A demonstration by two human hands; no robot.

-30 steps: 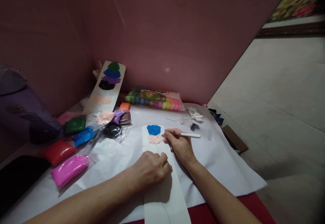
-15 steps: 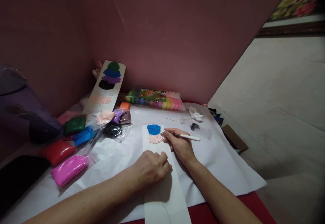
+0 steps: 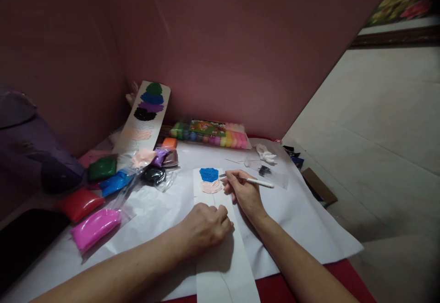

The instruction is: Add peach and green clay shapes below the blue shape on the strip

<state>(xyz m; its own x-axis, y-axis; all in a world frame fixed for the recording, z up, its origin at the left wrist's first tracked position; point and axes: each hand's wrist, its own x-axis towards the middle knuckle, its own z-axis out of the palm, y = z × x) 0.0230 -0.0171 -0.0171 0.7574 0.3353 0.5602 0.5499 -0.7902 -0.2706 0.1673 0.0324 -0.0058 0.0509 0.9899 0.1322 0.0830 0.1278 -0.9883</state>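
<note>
My right hand (image 3: 244, 194) pinches a slim clay modelling tool (image 3: 260, 183) with a white handle and a flat metal tip. That tip is at the right edge of a blue clay patch (image 3: 209, 174) on a long white card strip (image 3: 237, 266). Just below the blue lies a ridged pale pink clay patch (image 3: 211, 187). A thin pencil line runs down the card. My left hand (image 3: 208, 224) rests on the card below the patches with its fingers curled in; whatever they may hold is hidden.
Bagged clay lies at left, including pink (image 3: 96, 229), red (image 3: 81, 203) and black (image 3: 153, 176) packs. A card with several coloured clay bands (image 3: 146, 115) leans on the pink wall. Behind sits a multicoloured clay pack (image 3: 211, 134); white clay (image 3: 266, 153) lies at right.
The tool in my right hand has turned and its tip has moved up from the pink patch to beside the blue one. My left hand has stayed in place on the card.
</note>
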